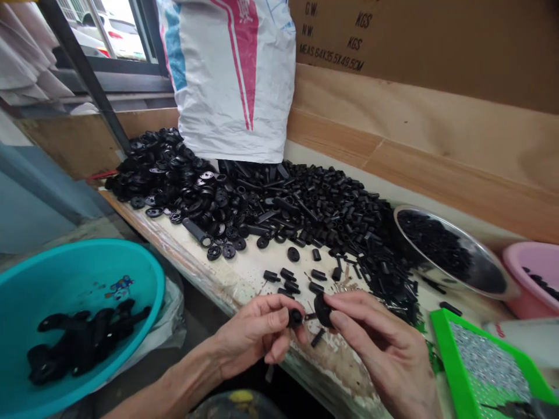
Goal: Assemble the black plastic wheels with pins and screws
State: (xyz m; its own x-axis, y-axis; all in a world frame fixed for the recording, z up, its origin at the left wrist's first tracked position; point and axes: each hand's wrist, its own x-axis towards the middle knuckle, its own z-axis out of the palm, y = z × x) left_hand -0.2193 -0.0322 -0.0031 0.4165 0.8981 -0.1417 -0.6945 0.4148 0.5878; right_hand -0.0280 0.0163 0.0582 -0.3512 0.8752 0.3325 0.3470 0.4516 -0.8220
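My left hand [262,329] pinches a small black cylindrical plastic part [294,318] between thumb and fingers. Facing it, my right hand [379,343] grips a round black plastic disc [323,310] by its edge. A thin dark strip [309,317] bridges the gap between these two pieces; to which of them it belongs I cannot tell. Just beyond my hands, several short black tubes [292,286] lie on the worktable [257,262], along with a single loose disc [293,254]. A small ribbed black piece [318,337] rests below the held parts.
A large pile of black discs [174,180] and tubes [340,201] covers the table's back, below a white sack [231,81]. At left stands a turquoise basin [148,331] holding black parts. Rightward are a metal bowl [484,285], pink basin [524,256] and green tray [449,349] of small metal pieces.
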